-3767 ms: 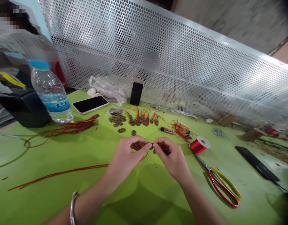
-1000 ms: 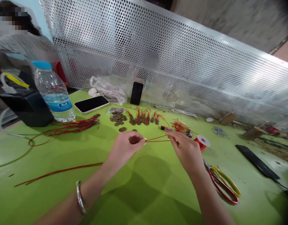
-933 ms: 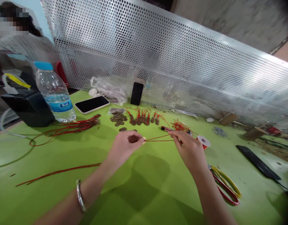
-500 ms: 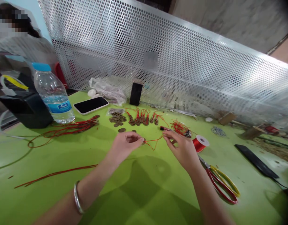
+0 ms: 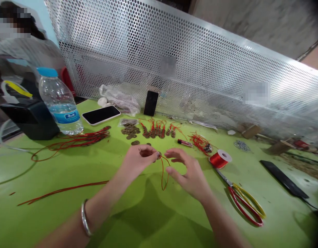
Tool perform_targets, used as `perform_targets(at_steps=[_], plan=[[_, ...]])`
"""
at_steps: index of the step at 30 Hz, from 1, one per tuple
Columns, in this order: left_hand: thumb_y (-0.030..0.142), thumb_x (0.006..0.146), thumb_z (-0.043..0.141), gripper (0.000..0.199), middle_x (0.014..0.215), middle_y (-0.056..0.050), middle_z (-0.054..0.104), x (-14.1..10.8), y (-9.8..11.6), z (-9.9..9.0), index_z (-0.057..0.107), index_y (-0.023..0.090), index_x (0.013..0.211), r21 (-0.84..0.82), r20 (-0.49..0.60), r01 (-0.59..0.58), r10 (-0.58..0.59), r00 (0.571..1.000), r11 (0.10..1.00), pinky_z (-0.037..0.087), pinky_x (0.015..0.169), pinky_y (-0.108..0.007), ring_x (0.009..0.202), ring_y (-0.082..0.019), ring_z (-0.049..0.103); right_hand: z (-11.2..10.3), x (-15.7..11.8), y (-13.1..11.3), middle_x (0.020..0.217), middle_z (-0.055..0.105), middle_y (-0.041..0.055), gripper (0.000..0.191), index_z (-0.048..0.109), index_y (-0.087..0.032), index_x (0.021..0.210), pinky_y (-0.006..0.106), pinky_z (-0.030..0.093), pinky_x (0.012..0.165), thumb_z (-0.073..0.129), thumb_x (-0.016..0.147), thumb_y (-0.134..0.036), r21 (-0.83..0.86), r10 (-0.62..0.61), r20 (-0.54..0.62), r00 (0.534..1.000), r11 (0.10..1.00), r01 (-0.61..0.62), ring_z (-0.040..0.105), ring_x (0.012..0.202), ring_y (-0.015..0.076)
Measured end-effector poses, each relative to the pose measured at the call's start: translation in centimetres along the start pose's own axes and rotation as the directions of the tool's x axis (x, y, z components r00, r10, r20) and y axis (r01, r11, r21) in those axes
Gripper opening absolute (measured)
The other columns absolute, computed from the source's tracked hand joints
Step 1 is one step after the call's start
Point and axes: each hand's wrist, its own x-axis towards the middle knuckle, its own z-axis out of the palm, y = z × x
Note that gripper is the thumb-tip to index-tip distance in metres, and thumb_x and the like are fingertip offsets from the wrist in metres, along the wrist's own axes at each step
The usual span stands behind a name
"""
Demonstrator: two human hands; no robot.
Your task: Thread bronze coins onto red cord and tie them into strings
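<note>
Between the thumb and fingers of my left hand (image 5: 143, 155) is a small round coin (image 5: 159, 155), mostly covered by the fingertips. A thin red cord (image 5: 162, 177) is attached there and hangs down in a loop. Just to the right, my right hand (image 5: 186, 170) has thumb and fingers apart, close to the cord, with nothing visibly gripped. Beyond the hands lie a pile of holed coins (image 5: 130, 130) and several coin strings with red cord (image 5: 156, 131). A dark red marker-like tube (image 5: 185, 143) is beside a tangle of red cord (image 5: 199, 141).
Scissors (image 5: 241, 196) and a red cord spool (image 5: 219, 159) are to the right. Cut cords (image 5: 63, 189) lie front left. A water bottle (image 5: 61, 103), black box (image 5: 32, 119) and phones (image 5: 101, 115) stand left and behind. A perforated metal panel (image 5: 148, 44) closes the back.
My right hand has let go of the red cord and moved left, nearer my left hand. The cord, stretched sideways before, now droops in a loop. My left hand has stayed put.
</note>
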Motion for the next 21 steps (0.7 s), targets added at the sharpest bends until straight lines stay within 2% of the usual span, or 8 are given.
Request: perform_targets(at_steps=[6, 12, 17, 21], plan=[[0.029, 0.066, 0.065, 0.012, 0.063, 0.0, 0.066, -0.5, 0.1, 0.2, 0.067, 0.017, 0.065, 0.034, 0.011, -0.074, 0.074, 0.997, 0.997, 0.043, 0.059, -0.025, 0.061, -0.015, 0.059, 2.1, -0.2, 0.3, 0.092, 0.073, 0.0055, 0.02, 0.066, -0.02, 0.097, 0.031, 0.055, 0.076, 0.06, 0.081, -0.03, -0.044, 0.073, -0.078, 0.994, 0.996, -0.077, 0.069, 0.083, 0.0191], [0.026, 0.069, 0.062, 0.011, 0.062, 0.0, 0.066, -0.8, -0.2, 0.4, 0.065, 0.017, 0.066, 0.044, 0.044, -0.12, 0.118, 0.992, 0.992, 0.042, 0.056, -0.024, 0.06, -0.014, 0.058, 2.0, -0.1, -0.4, 0.081, 0.074, 0.0021, 0.018, 0.07, -0.021, 0.091, 0.026, 0.054, 0.068, 0.055, 0.083, -0.023, -0.043, 0.072, -0.05, 0.996, 0.996, -0.074, 0.07, 0.073, 0.0172], [0.028, 0.069, 0.063, 0.013, 0.061, 0.0, 0.065, -0.8, -0.4, 0.3, 0.065, 0.016, 0.065, 0.072, 0.057, -0.145, 0.141, 0.988, 0.987, 0.04, 0.053, -0.023, 0.058, -0.014, 0.056, 1.7, 0.1, -0.3, 0.069, 0.073, 0.0004, 0.018, 0.071, -0.02, 0.084, 0.022, 0.052, 0.063, 0.053, 0.084, -0.024, -0.022, 0.104, -0.025, 0.994, 0.994, -0.104, 0.068, 0.064, 0.0154], [0.029, 0.071, 0.063, 0.014, 0.062, 0.0, 0.064, -1.0, -0.3, 0.3, 0.065, 0.016, 0.065, 0.091, 0.057, -0.166, 0.161, 0.985, 0.982, 0.039, 0.053, -0.023, 0.058, -0.013, 0.055, 1.7, 0.2, -0.1, 0.062, 0.069, -0.0003, 0.019, 0.07, -0.019, 0.08, 0.02, 0.049, 0.058, 0.051, 0.085, -0.023, -0.074, 0.09, -0.012, 0.996, 0.993, -0.091, 0.064, 0.056, 0.0135]])
